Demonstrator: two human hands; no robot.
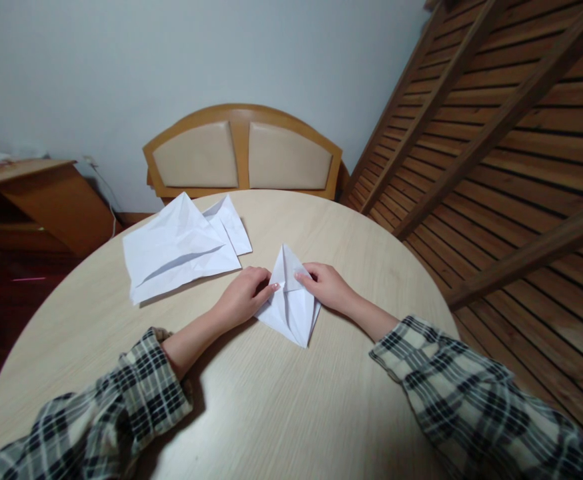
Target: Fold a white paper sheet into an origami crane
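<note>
A small piece of folded white paper (287,310), roughly diamond-shaped with creases and a pointed top, lies on the round table between my hands. My left hand (248,293) grips its left edge, thumb on top and the other fingers curled at the side. From the right, my right hand (325,285) pinches the opposite edge with the thumb pressed on the upper flap. The fingertips under the paper are hidden.
Several creased white sheets (179,250) lie at the table's back left. Beyond the pale wooden table (291,413) stands a padded headboard (244,150) against the wall. A slatted wooden panel (501,147) rises at right, and a brown desk (46,207) stands at left.
</note>
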